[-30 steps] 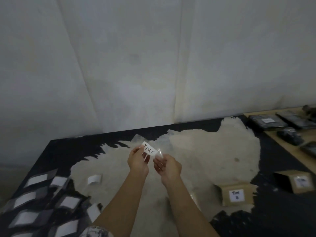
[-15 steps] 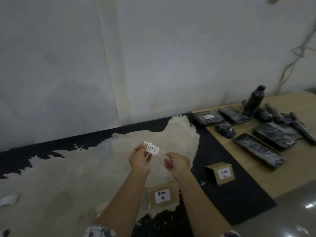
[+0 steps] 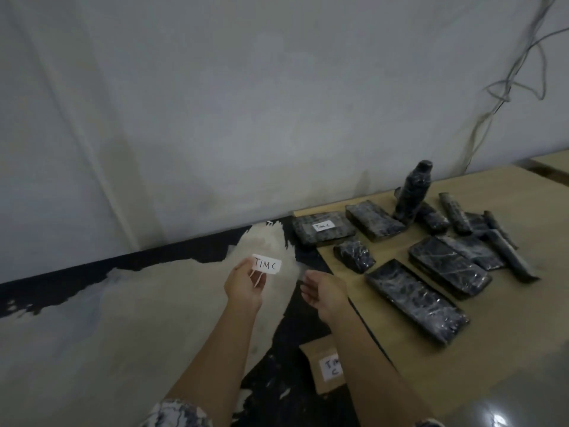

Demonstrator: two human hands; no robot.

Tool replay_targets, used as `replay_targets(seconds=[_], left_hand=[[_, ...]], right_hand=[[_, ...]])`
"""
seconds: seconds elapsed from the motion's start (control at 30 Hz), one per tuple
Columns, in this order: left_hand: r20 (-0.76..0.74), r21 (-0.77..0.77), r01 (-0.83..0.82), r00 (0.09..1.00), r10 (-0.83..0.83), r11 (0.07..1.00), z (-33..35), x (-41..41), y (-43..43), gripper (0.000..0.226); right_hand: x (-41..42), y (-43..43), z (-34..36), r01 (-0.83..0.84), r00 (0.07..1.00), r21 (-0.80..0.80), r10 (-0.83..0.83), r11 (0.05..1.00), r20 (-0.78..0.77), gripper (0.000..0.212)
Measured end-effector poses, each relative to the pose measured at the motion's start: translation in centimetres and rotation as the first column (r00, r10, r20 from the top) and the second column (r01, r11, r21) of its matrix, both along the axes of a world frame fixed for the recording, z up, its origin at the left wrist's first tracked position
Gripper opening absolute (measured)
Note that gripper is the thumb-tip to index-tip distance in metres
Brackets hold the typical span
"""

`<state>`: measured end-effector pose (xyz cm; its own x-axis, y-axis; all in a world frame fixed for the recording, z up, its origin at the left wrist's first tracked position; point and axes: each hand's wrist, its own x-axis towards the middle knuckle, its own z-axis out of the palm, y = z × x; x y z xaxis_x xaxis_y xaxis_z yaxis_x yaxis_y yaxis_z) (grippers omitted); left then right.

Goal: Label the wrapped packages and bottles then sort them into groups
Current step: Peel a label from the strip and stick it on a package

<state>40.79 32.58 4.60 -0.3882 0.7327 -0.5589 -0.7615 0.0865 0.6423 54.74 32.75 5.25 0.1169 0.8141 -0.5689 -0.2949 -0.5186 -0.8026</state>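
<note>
1. Head view, as I watch from my station: the left hand is raised over the worn black surface. Its thumb and fingertips pinch the lower left edge of a white label handwritten "TIM C".
2. The right hand is just beside it and clear of the label, palm turned inward, fingers loosely curled. There is a faint pale smear at its fingertips, and I cannot tell whether it has hold of anything.
3. To the right, black wrapped packages lie on a wooden board. The flat package at the board's near-wall corner carries a sticker reading "TIM C".
4. A small bundle lies just in front of that package, and a long package lies nearer to me.
5. The wrapped bottle stands upright by the wall, with thinner wrapped pieces lying beside it.
6. A cardboard box marked "TIM C" sits on the black surface, partly hidden by the right forearm.
</note>
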Motion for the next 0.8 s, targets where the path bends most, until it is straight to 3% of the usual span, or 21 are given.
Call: replay_targets(seconds=[0.23,0.47,0.6,0.8], left_hand=[[-0.024,-0.051,0.047,0.999,-0.048,0.998,-1.1,7.7,5.7,0.004],[-0.274,-0.136,0.102,0.952,-0.137,0.985,-1.8,13.7,10.5,0.011],[-0.508,-0.104,0.105,0.849,-0.143,0.989,-1.2,16.7,14.6,0.010],[-0.751,-0.173,0.062,0.637,-0.172,0.983,0.3,20.5,22.2,0.004]], right_hand=[[8.9,6.7,-0.9,0.122,0.992,0.022,-0.121,0.992,-0.045,0.013],[15.9,11.1,-1.7,0.241,0.971,-0.029,-0.241,0.970,-0.002,0.005],[19.5,14.4,-1.8,0.248,0.966,-0.076,-0.252,0.966,-0.054,0.008],[22.7,18.4,-2.1,0.238,0.954,-0.140,-0.258,0.961,-0.153,0.008]])
